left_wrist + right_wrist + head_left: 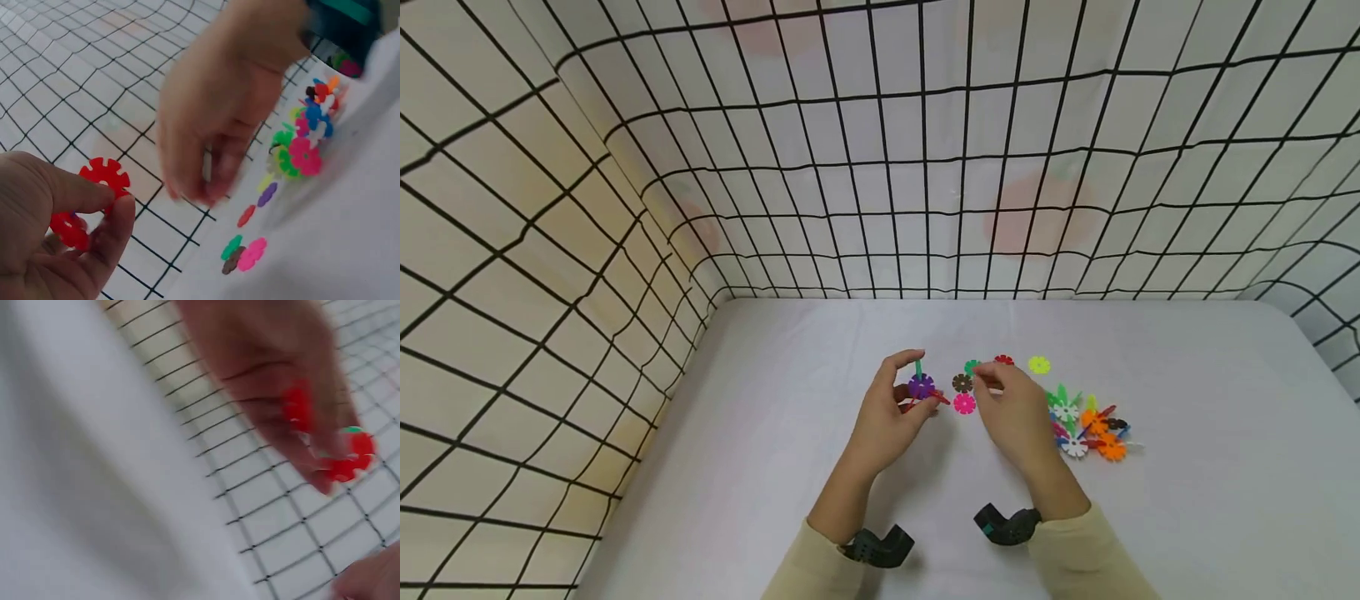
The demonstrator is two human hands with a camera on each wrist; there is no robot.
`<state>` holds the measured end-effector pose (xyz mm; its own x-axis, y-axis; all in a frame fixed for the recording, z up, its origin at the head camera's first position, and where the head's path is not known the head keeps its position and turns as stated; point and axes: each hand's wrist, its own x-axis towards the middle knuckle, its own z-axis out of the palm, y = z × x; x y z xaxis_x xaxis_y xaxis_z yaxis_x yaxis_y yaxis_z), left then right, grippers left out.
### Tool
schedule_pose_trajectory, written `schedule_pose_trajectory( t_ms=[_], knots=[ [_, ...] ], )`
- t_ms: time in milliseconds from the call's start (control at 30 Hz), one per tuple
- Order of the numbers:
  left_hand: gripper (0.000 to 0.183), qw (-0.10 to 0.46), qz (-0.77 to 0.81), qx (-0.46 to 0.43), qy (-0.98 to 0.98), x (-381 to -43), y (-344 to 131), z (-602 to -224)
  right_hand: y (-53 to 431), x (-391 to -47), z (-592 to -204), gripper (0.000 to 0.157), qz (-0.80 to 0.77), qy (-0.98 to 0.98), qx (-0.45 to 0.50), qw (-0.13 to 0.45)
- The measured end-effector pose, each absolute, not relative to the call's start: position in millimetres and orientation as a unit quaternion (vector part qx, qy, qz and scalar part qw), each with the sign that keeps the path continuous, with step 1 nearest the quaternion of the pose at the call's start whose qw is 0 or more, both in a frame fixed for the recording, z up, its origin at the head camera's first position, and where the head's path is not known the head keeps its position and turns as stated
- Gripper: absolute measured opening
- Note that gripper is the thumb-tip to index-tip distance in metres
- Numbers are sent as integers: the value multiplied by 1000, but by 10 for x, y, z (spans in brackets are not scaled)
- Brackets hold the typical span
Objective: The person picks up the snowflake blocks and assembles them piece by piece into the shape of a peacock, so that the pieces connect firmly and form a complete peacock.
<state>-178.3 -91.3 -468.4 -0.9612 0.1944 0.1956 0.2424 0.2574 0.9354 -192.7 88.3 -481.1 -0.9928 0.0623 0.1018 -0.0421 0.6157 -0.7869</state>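
Note:
My left hand (pixel 886 421) grips a small cluster of joined notched plastic discs. A purple disc (pixel 921 386), a green disc (pixel 918 367) and red discs (pixel 103 172) show in it. Thumb and fingertips pinch the red part in the left wrist view. To its right my right hand (pixel 1018 417) hovers with curled fingers and fingertips close together. It is blurred in the left wrist view, and whether something small lies between its fingertips cannot be told. Near it on the table lie a brown disc (pixel 962 383), a pink disc (pixel 965 404) and a green one (pixel 972 366).
A red disc (pixel 1003 359) and a yellow disc (pixel 1039 365) lie farther back on the white table (pixel 760 417). Right of my right hand is a pile of mixed discs (pixel 1093 425). Black wire grid (pixel 872 167) stands behind the table and at its sides.

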Motion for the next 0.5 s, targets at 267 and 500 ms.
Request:
schedule_pose_trajectory(
  t_ms=[267,500],
  knots=[
    [58,-86,-692,-89,-711,-1831,-932,-4739,686,-1874,-5166,48,223,-974,21,22],
    [46,-126,-777,-37,-616,-1873,-979,-4749,745,-1929,-5123,32,292,-956,41,6]
  ],
)
